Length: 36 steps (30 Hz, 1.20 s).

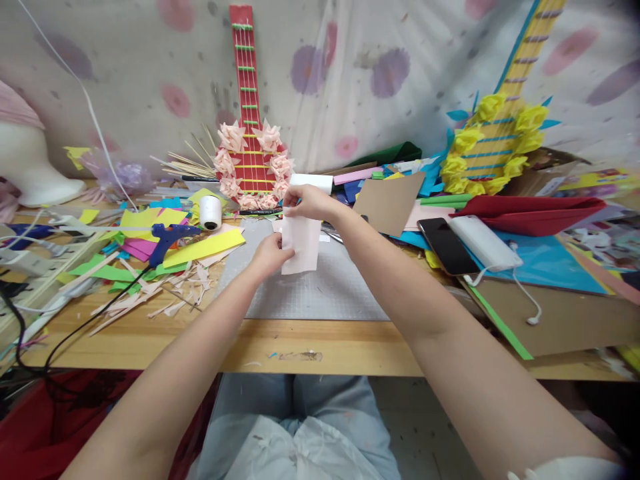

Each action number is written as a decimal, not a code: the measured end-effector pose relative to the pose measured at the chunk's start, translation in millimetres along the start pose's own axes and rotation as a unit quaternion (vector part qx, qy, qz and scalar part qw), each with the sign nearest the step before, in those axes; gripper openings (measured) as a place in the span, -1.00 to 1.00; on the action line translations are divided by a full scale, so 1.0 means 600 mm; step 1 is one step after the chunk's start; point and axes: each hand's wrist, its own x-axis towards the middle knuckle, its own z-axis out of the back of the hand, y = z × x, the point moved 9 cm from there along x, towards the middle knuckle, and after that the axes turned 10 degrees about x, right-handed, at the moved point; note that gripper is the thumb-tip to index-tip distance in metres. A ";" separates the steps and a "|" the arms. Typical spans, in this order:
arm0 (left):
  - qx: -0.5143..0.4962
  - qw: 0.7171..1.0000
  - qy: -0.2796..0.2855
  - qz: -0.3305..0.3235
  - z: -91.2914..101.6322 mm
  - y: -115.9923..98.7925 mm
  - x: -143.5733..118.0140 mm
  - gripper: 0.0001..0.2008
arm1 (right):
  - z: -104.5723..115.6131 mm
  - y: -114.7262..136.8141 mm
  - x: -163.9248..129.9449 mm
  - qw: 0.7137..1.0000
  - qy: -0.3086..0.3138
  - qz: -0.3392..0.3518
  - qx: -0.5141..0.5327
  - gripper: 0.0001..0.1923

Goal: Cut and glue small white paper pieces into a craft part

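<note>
A pale pink, nearly white sheet of paper is held up above the grey cutting mat. My left hand pinches its left edge, thumb in front. At the top left corner my right hand grips the same sheet with its fingers closed. Behind the hands stands a red paper guitar ringed with pink paper roses, leaning on the wall covering. Part of a white roll shows just behind my right hand.
On the left lie a blue glue gun, a white thread spool and paper scraps. To the right are a phone, a white power bank, brown cardboard and a yellow paper guitar.
</note>
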 end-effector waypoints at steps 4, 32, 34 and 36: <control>0.000 1.000 0.011 0.008 -0.001 0.000 -0.003 -0.68 | 0.000 -0.001 -0.001 1.000 0.000 -0.004 -0.001 -0.82; -0.044 0.996 -0.017 0.075 0.009 0.013 -0.004 -0.65 | -0.007 0.005 0.008 0.999 0.009 -0.007 -0.034 -0.82; -0.125 0.988 0.033 0.082 -0.005 0.016 -0.012 -0.70 | -0.005 0.003 0.004 1.000 0.007 -0.013 -0.027 -0.82; -0.185 0.976 0.073 0.084 -0.016 0.017 -0.020 -0.71 | -0.003 -0.001 0.003 1.000 0.005 -0.017 -0.021 -0.82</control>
